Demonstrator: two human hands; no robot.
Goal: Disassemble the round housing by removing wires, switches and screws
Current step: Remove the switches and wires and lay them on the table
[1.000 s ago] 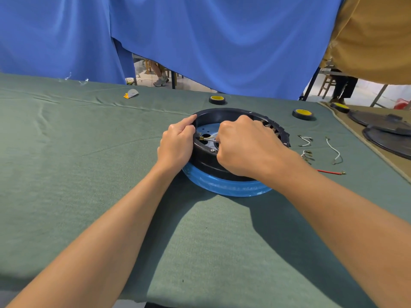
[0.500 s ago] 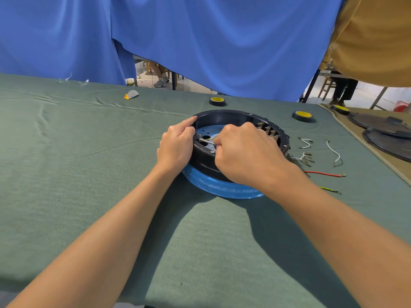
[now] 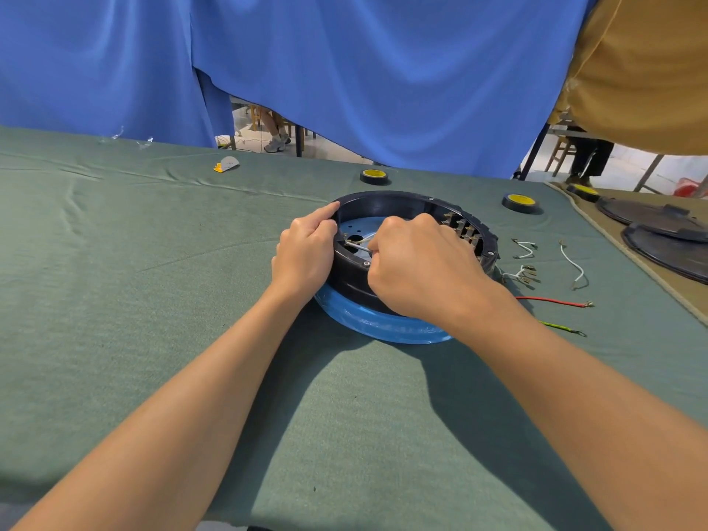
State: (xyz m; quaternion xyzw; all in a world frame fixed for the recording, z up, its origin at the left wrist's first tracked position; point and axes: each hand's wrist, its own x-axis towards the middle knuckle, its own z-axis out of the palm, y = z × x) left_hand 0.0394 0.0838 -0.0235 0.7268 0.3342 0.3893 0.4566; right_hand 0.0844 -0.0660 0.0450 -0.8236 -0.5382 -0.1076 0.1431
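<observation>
Inside the round housing [image 3: 402,202], the right hand [image 3: 421,268] pinches a wire [image 3: 356,244]; the left hand [image 3: 304,254] grips its rim.

The wire [image 3: 359,243] pinched in the right hand [image 3: 421,270] is white. Around that grip, the round housing [image 3: 398,203] is black, its floor plate [image 3: 362,225] pale silvery blue and its lower rim [image 3: 377,323] glossy bright blue. Right of the grip lie a white loose wire [image 3: 574,267], a red wire [image 3: 551,300] and a yellow-green wire [image 3: 560,326]. Beyond the grip, two tape rolls [image 3: 373,175] are black with yellow centres. The tablecloth [image 3: 153,300] is plain dull green and the curtain [image 3: 383,70] is blue.
</observation>
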